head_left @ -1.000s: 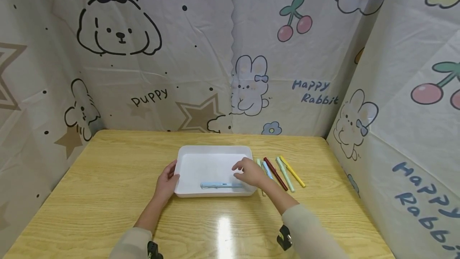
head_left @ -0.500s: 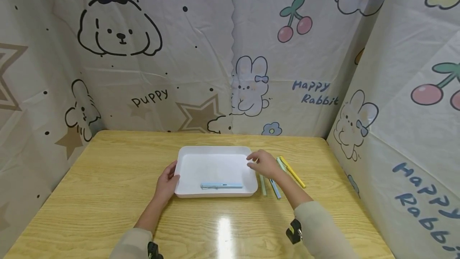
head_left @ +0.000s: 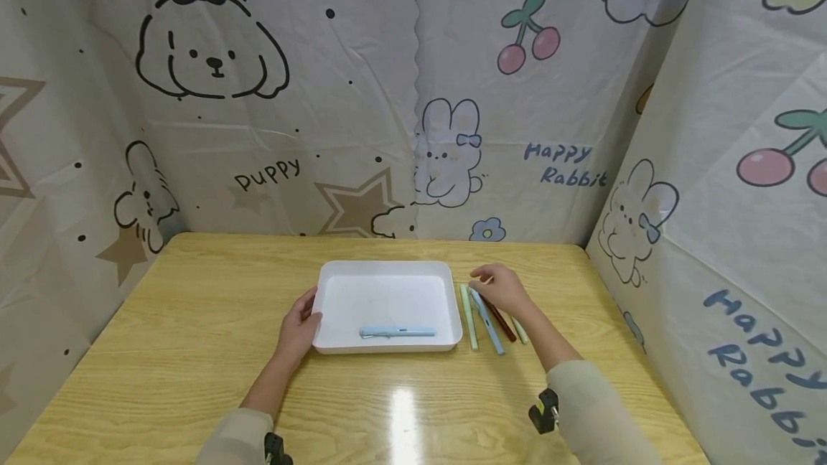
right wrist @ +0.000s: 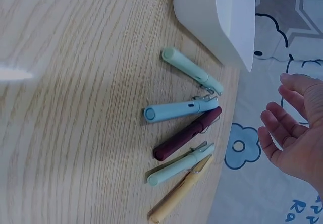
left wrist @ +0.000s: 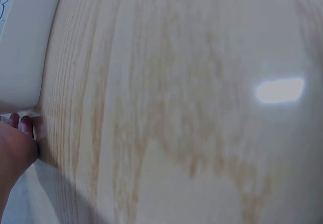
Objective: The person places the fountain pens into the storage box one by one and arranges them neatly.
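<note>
The left hand [head_left: 298, 325] holds the left side of a white tray [head_left: 381, 300] on the wood-grain counter [head_left: 194, 379], its thumb at the rim and its fingers along the outer wall. Inside the tray, near the front wall and lying lengthwise, is a light blue pen [head_left: 397, 332]. The right hand [head_left: 502, 289] is raised over the far ends of the pens to the right of the tray, fingers loosely bent and spread, holding nothing and apart from the pens in the right wrist view. Five pens lie there in a loose fan: a pale green pen [head_left: 469, 318] just beside the tray, then a second blue pen [head_left: 487, 321], a dark red pen [right wrist: 186, 134], a second green pen [right wrist: 180, 165] and a yellow pen [right wrist: 180, 193], the last of them hidden by the right hand and arm in the head view. Both arms wear beige sleeves [head_left: 597, 415] with black mounts [head_left: 545, 411]. A pale cloth [head_left: 362, 56] printed with rabbits, cherries and stars hangs behind the counter
</note>
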### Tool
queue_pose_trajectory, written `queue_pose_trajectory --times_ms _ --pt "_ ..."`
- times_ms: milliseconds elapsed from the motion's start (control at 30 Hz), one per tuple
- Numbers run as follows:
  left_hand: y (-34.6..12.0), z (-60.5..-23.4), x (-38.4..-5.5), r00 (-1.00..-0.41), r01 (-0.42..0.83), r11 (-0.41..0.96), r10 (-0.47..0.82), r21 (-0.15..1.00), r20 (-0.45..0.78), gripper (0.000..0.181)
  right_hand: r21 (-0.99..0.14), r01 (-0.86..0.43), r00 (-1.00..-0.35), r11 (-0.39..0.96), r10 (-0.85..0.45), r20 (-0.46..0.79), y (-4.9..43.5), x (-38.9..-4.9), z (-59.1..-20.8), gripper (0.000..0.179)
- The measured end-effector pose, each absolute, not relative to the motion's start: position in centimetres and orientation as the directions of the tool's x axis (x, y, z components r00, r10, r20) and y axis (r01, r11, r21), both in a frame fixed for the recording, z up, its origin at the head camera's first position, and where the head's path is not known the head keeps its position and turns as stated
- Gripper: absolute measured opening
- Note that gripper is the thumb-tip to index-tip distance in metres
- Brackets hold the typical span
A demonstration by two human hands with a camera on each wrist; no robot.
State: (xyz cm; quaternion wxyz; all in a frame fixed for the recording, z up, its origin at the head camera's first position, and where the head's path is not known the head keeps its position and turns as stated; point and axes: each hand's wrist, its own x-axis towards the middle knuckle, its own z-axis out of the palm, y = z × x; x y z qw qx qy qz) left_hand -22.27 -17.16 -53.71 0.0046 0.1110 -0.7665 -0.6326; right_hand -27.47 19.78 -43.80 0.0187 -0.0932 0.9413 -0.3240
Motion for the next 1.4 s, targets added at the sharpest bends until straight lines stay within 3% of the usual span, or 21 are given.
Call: queue_pose_trajectory --times_ms 1400 --pt "-17.1 -53.8 -22.2 -0.978 -0.145 0.163 -0.175 0.976 -0.116 0.051 -0.62 0.033 -0.999 0.784 0.018 -0.031 27.8 -26.2 -46.1 0.037"
